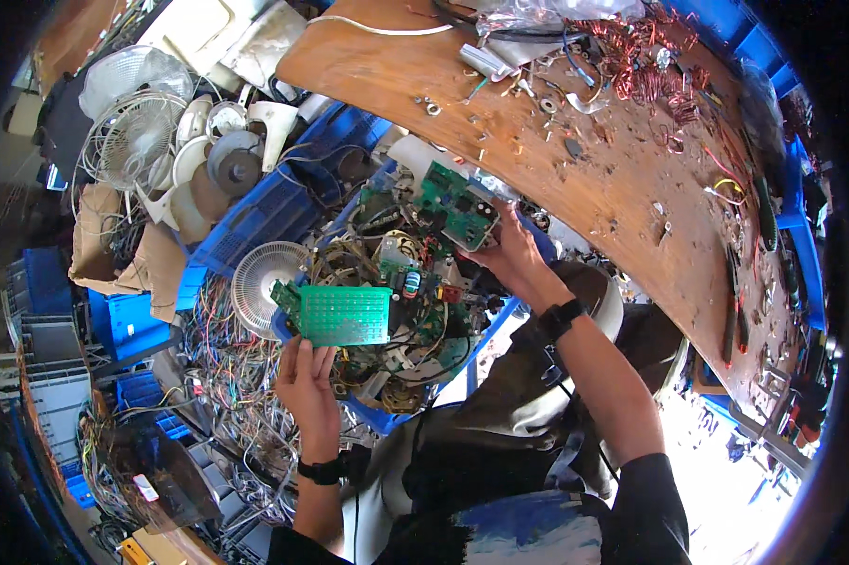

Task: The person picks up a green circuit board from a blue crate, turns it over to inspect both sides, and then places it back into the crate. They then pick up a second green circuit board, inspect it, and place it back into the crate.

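My left hand (309,388) is closed on the lower edge of a bright green rectangular circuit board (346,316) with rows of small marks. In my right hand (517,250) is a darker green circuit board (454,207), gripped at its right end; several components stand on its face. Both boards are above a blue crate (375,414) heaped with electronic scrap. Among that scrap are a blue-banded coil (411,282), loose wires and more green boards. The fingertips of my right hand are partly hidden behind the board.
A wooden table (537,151) at the upper right bears copper wire (646,71), small metal bits and red-handled pliers (736,320). Tangled cables (245,424) lie left of the crate. A white fan grille (266,287) leans beside it; more fan parts (142,141) are piled at the upper left.
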A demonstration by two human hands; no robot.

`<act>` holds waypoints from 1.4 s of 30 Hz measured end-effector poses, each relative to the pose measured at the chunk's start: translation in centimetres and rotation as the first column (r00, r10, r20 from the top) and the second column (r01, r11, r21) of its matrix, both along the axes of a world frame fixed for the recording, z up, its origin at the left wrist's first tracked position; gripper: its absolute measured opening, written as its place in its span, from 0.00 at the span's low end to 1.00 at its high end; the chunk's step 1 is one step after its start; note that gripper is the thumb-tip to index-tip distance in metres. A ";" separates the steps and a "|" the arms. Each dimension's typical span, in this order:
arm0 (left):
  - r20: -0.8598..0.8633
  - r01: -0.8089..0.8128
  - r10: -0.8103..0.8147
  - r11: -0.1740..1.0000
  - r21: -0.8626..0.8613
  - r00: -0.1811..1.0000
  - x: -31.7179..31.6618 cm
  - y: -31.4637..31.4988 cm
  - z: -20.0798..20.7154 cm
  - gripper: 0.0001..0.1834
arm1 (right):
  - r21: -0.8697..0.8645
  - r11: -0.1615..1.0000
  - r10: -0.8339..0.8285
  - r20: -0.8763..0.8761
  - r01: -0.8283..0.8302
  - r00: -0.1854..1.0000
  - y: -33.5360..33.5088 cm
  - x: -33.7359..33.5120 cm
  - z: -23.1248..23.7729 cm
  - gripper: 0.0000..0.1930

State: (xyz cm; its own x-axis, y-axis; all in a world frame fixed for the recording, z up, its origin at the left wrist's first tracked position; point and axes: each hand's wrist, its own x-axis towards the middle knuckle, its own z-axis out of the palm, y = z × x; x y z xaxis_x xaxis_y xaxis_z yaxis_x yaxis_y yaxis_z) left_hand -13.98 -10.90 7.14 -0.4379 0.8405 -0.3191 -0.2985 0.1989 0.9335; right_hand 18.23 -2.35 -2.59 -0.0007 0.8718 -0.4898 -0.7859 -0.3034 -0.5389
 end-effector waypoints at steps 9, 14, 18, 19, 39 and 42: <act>-0.015 0.004 -0.004 1.000 -0.029 1.000 0.5 -1.0 -0.2 0.14 | -0.277 0.936 0.332 0.898 -0.215 0.289 1.8 -1.0 -6.1 0.38; 0.021 0.055 -0.054 0.998 -0.033 0.998 0.5 -1.5 -0.9 0.16 | -0.402 0.833 0.432 0.902 -0.381 -0.009 1.4 0.6 -5.9 0.45; 0.002 0.058 -0.058 0.997 -0.054 0.998 1.4 -1.5 -0.1 0.19 | -0.427 0.849 0.443 0.896 -0.310 -0.021 1.0 0.8 -3.8 0.45; 0.003 0.068 -0.067 0.996 -0.055 0.998 1.4 -1.5 0.0 0.19 | -0.434 0.852 0.449 0.893 -0.293 -0.017 1.1 1.0 -3.4 0.45; 0.171 0.519 -0.567 0.815 0.259 0.805 14.3 -1.7 8.2 0.12 | 0.220 0.963 0.042 0.441 -0.153 0.896 -19.7 5.5 15.9 0.15; 0.044 0.612 -0.643 0.746 0.261 0.765 17.4 -2.5 9.4 0.13 | 0.192 0.981 -0.095 0.412 0.015 0.906 -22.4 6.7 16.5 0.09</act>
